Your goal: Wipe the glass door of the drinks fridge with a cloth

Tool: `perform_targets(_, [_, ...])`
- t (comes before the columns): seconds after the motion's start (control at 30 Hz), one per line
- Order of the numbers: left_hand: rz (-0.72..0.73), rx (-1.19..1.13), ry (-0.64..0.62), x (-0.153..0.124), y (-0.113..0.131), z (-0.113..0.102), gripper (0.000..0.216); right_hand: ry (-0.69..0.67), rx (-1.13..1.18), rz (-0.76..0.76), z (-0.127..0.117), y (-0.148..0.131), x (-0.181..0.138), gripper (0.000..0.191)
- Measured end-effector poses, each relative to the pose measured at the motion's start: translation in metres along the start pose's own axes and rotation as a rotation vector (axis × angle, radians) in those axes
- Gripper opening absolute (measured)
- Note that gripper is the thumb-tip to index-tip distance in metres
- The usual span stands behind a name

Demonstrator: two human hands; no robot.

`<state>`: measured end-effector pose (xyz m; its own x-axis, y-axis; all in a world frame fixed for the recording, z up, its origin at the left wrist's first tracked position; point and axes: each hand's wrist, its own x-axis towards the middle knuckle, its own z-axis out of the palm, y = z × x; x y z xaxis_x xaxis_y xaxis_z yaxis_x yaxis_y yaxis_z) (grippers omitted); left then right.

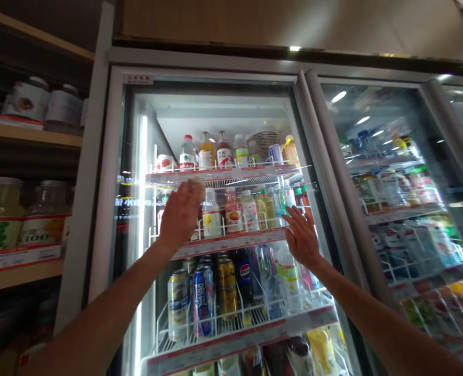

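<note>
My left hand point(182, 213) is raised in front of the fridge's glass door point(223, 112), by the middle shelf. It is blurred, with the fingers close together. Something pale shows at its fingertips, too smeared to name. Lower and to the right, my right hand point(302, 235) lies open with its fingers spread, at or just before the same glass. I cannot tell how firmly it touches. Behind the glass, a milky bottle with a yellow label point(211, 216) and a pink bottle point(233, 211) stand between my hands.
Inside the fridge, wire-fronted shelves carry bottles above and cans point(204, 297) below. A metal door frame point(343, 209) runs along the right, beside another stocked fridge point(404, 209). Wooden shelves at left hold jars point(2, 209) and price strips point(23, 258).
</note>
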<state>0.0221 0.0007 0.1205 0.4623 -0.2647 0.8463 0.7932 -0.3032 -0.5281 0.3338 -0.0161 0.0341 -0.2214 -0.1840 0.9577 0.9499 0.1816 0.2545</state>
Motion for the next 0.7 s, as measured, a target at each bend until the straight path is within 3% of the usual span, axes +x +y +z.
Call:
perform_targets(0.07, [-0.189,0.026,0.106,0.0,0.003,-0.001,0.055,0.003,0.005,-0.002,0.0,0.0,0.0,0.037])
perform_targets(0.1, [-0.165,0.02,0.103,-0.004,0.012,0.0,0.055,0.006,0.005,-0.007,0.0,0.0,0.0,0.038])
perform_targets(0.13, [-0.076,0.005,0.066,-0.01,0.023,0.001,0.056,0.008,0.004,-0.013,0.0,0.001,0.0,0.038])
perform_targets(0.2, [0.252,-0.066,-0.069,-0.022,0.04,0.003,0.055,0.015,-0.001,-0.018,0.0,0.001,0.0,0.038])
perform_targets(0.23, [0.33,-0.087,-0.102,-0.025,0.042,0.003,0.053,0.022,-0.003,-0.018,0.0,0.001,0.0,0.038])
perform_targets(0.3, [0.236,-0.08,-0.065,-0.024,0.032,0.002,0.051,0.033,-0.005,-0.019,0.001,0.001,0.0,0.038])
perform_targets(0.37, [-0.04,-0.038,0.06,-0.015,0.017,0.002,0.051,0.033,-0.005,-0.02,0.001,0.001,0.0,0.037])
perform_targets(0.43, [-0.191,-0.005,0.133,-0.006,0.015,0.005,0.052,0.03,-0.004,-0.014,0.001,0.0,0.0,0.036])
perform_targets(0.5, [-0.081,-0.01,0.085,0.0,0.028,0.01,0.053,0.023,-0.006,-0.008,0.001,0.0,0.0,0.036])
perform_targets(0.6, [0.289,-0.055,-0.075,0.004,0.044,0.016,0.053,0.019,-0.007,-0.01,0.001,0.001,0.0,0.036])
perform_targets(0.63, [0.28,-0.047,-0.072,0.006,0.043,0.017,0.053,0.023,-0.006,-0.011,0.001,0.001,0.0,0.036])
perform_targets(0.7, [0.023,0.005,0.023,0.011,0.032,0.017,0.05,0.033,0.0,-0.01,0.001,0.001,0.0,0.036])
